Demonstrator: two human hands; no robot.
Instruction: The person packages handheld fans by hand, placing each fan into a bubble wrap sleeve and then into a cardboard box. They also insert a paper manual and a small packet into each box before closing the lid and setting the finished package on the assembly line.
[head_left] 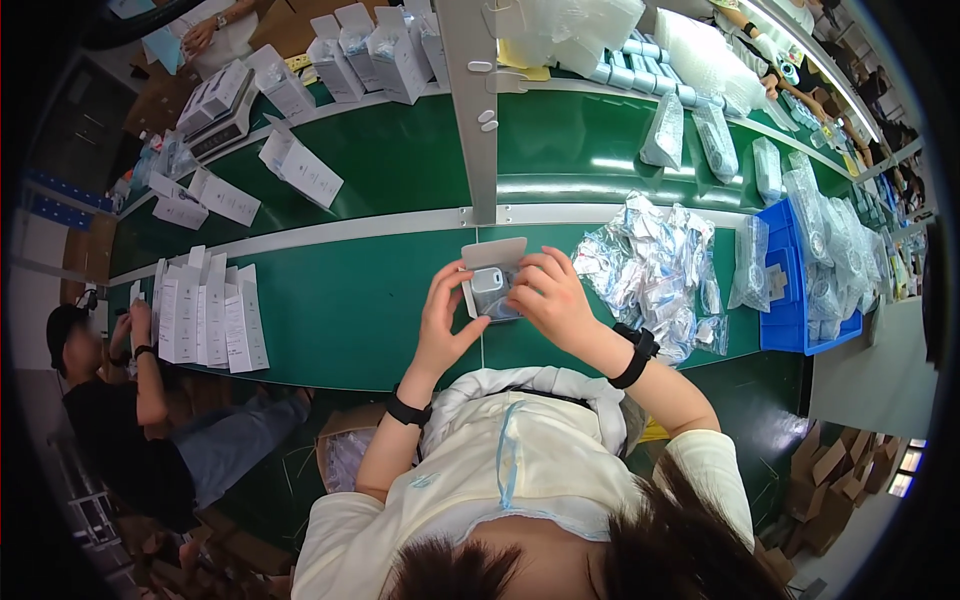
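Observation:
In front of me on the green table stands a small white cardboard box (494, 254) with its lid flap raised. Inside it lies a pale grey-white device (490, 283) with a small dark oval on its face, seemingly in clear plastic. My left hand (440, 325) grips the box's left side, thumb across the near edge. My right hand (550, 300) is bent around the right side, its fingertips on the box's edge and beside the device. Its fingers partly hide that side of the box.
Silvery plastic packets (650, 270) are heaped to the right, beside a blue bin (785, 285) of bubble-wrapped items. White boxes (210, 310) stand at the left, near a seated co-worker (130, 410). A metal post (470, 120) rises beyond my hands; more boxes (300, 165) stand on the far bench.

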